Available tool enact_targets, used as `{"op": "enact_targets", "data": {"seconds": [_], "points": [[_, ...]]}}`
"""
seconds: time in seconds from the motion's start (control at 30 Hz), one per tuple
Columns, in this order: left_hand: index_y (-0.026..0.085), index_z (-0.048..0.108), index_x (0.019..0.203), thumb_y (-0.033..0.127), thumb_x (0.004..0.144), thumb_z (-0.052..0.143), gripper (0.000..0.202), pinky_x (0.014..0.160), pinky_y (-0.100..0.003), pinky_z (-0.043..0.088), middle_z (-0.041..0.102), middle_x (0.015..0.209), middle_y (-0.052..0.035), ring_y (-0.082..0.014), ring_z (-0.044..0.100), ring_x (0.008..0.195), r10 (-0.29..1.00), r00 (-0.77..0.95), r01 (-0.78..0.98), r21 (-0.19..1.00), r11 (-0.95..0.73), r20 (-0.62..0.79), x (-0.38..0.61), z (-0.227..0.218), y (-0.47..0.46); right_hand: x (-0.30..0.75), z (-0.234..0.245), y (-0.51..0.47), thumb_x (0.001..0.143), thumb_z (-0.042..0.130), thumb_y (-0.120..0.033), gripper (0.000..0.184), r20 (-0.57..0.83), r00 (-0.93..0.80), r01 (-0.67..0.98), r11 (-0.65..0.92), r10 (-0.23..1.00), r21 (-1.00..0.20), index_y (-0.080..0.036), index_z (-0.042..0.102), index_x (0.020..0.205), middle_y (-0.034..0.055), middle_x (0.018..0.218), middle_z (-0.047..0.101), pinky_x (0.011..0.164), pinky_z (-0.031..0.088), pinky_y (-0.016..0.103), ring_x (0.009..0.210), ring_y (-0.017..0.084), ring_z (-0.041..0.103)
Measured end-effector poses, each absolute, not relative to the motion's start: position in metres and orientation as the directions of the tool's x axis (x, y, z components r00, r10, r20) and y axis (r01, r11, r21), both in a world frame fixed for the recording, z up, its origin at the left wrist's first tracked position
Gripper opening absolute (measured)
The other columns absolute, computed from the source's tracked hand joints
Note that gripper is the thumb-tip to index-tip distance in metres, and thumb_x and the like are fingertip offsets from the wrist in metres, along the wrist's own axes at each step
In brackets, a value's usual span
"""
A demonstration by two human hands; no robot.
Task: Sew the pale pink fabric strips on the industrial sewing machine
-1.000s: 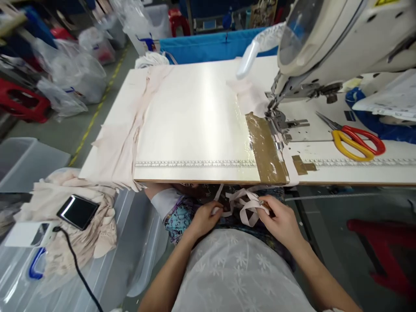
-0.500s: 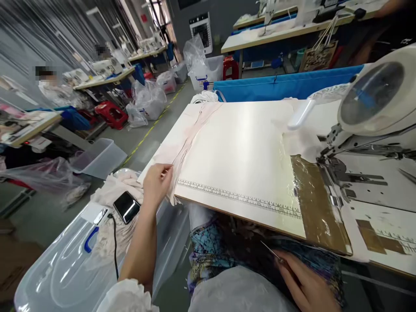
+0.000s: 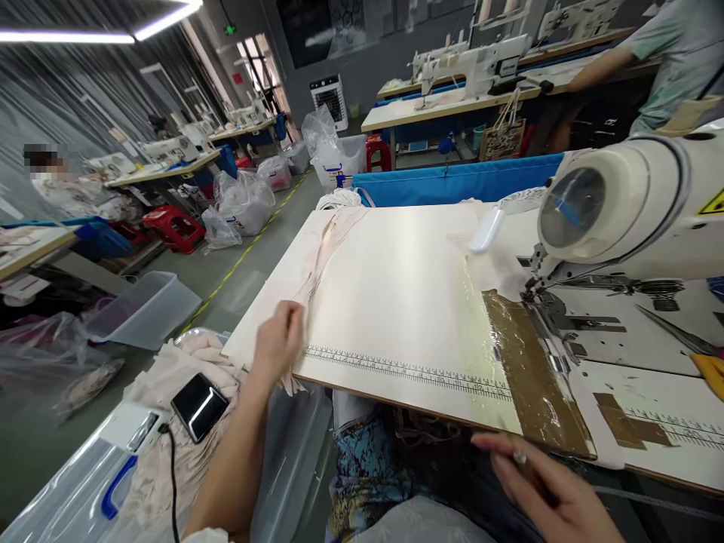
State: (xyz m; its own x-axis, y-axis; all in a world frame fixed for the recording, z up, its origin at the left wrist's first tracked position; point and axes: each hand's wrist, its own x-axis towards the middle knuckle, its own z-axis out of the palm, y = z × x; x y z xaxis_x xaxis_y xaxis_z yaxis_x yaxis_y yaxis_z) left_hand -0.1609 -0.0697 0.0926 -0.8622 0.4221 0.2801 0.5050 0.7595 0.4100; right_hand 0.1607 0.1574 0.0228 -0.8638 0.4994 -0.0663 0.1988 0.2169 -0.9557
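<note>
Pale pink fabric lies in a long creased strip down the left part of the white table. My left hand is closed at its near end, slightly blurred, with the cloth's edge at the fingers. Below the table's front edge, over my lap, my right hand is closed around an awl. Its metal collar and dark handle show between the fingers; its thin shaft cannot be made out. A printed ruler scale runs along the front of the table.
A sewing machine stands at the right, with scissors beside it. Left of the table, a clear plastic bin carries folded fabric and a black phone-like device near a cable. Another person's arm shows at back right.
The view has tilted up, bringing in more of the room. My left hand's fingers have curled in further. My right hand has come nearer the table edge, and the awl's shaft no longer shows.
</note>
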Motion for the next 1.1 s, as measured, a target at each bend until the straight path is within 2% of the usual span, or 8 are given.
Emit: {"op": "enact_targets", "data": {"seconds": [0.07, 0.2, 0.33, 0.5, 0.6, 0.7, 0.83, 1.1], "points": [[0.023, 0.058, 0.098, 0.036, 0.096, 0.041, 0.022, 0.061, -0.027, 0.041, 0.066, 0.072, -0.0004, -0.0175, 0.060, 0.061, 0.669, -0.717, 0.664, 0.489, 0.566, 0.199, -0.131, 0.093, -0.042, 0.142, 0.043, 0.170, 0.090, 0.060, -0.054, 0.042, -0.080, -0.855, 0.164, 0.121, 0.512, -0.979, -0.027, 0.072, 0.118, 0.0082, 0.090, 0.077, 0.066, 0.063, 0.029, 0.063, 0.019, 0.070], [0.021, 0.060, 0.099, 0.030, 0.100, 0.037, 0.024, 0.056, -0.025, 0.039, 0.070, 0.076, -0.0022, -0.0155, 0.061, 0.060, 0.963, -0.249, 0.887, 0.424, 0.184, 0.102, -0.060, 0.083, 0.017, 0.091, 0.075, 0.188, 0.083, 0.065, -0.063, 0.062, -0.201, -0.905, 0.169, -0.115, 0.375, -0.979, -0.025, 0.060, 0.132, 0.0140, 0.116, 0.071, 0.080, 0.062, 0.042, 0.092, 0.024, 0.072], [0.018, 0.063, 0.090, 0.028, 0.097, 0.048, 0.019, 0.057, -0.028, 0.041, 0.071, 0.082, -0.0063, -0.0188, 0.063, 0.069, 0.978, 0.188, 0.930, 0.304, -0.205, 0.085, 0.005, 0.066, 0.057, 0.060, 0.077, 0.184, 0.073, 0.073, -0.065, 0.063, -0.268, -0.939, 0.219, -0.226, 0.214, -0.949, -0.020, 0.063, 0.116, 0.0040, 0.084, 0.071, 0.072, 0.058, 0.035, 0.073, 0.017, 0.069], [0.017, 0.064, 0.096, 0.030, 0.100, 0.046, 0.022, 0.071, -0.027, 0.049, 0.073, 0.084, -0.0043, -0.0152, 0.065, 0.075, 0.857, 0.433, 0.680, 0.523, -0.514, 0.278, 0.012, 0.070, 0.051, 0.084, 0.069, 0.179, 0.076, 0.072, -0.060, 0.047, -0.250, -0.931, 0.192, -0.226, 0.265, -0.955, -0.018, 0.065, 0.094, -0.0069, 0.062, 0.053, 0.055, 0.048, 0.026, 0.052, 0.010, 0.053], [0.018, 0.064, 0.099, 0.029, 0.101, 0.045, 0.022, 0.072, -0.025, 0.051, 0.072, 0.084, -0.0046, -0.0143, 0.066, 0.078, 0.937, 0.129, 0.718, 0.621, -0.315, 0.326, -0.031, 0.081, 0.031, 0.117, 0.068, 0.183, 0.078, 0.070, -0.062, 0.045, -0.278, -0.891, 0.192, -0.258, 0.359, -0.947, -0.020, 0.065, 0.094, -0.0072, 0.059, 0.050, 0.053, 0.047, 0.026, 0.048, 0.010, 0.049], [0.017, 0.065, 0.106, 0.026, 0.101, 0.041, 0.026, 0.081, -0.033, 0.054, 0.071, 0.101, -0.0098, -0.0203, 0.066, 0.095, 0.908, -0.270, 0.869, 0.487, 0.087, 0.320, -0.078, 0.077, 0.021, 0.146, 0.064, 0.184, 0.077, 0.069, -0.065, 0.049, -0.324, -0.862, 0.200, -0.325, 0.389, -0.924, -0.019, 0.066, 0.094, -0.0068, 0.058, 0.048, 0.049, 0.046, 0.026, 0.044, 0.008, 0.042], [0.015, 0.063, 0.119, 0.024, 0.100, 0.039, 0.032, 0.094, -0.045, 0.052, 0.065, 0.126, -0.0145, -0.0277, 0.059, 0.112, 0.918, -0.249, 0.964, 0.165, 0.206, 0.309, -0.107, 0.062, 0.033, 0.175, 0.059, 0.176, 0.080, 0.065, -0.067, 0.048, -0.377, -0.824, 0.281, -0.272, 0.422, -0.920, -0.021, 0.068, 0.096, -0.0014, 0.067, 0.057, 0.047, 0.043, 0.023, 0.049, 0.010, 0.046], [0.012, 0.061, 0.119, 0.033, 0.101, 0.034, 0.039, 0.077, -0.038, 0.050, 0.062, 0.114, -0.0153, -0.0285, 0.056, 0.100, 0.952, -0.290, 0.944, -0.134, 0.301, 0.098, -0.118, 0.072, 0.101, 0.255, 0.059, 0.181, 0.088, 0.056, -0.062, 0.042, -0.376, -0.764, 0.434, -0.013, 0.524, -0.901, -0.024, 0.075, 0.093, 0.0024, 0.060, 0.061, 0.053, 0.053, 0.027, 0.054, 0.017, 0.060]]}}
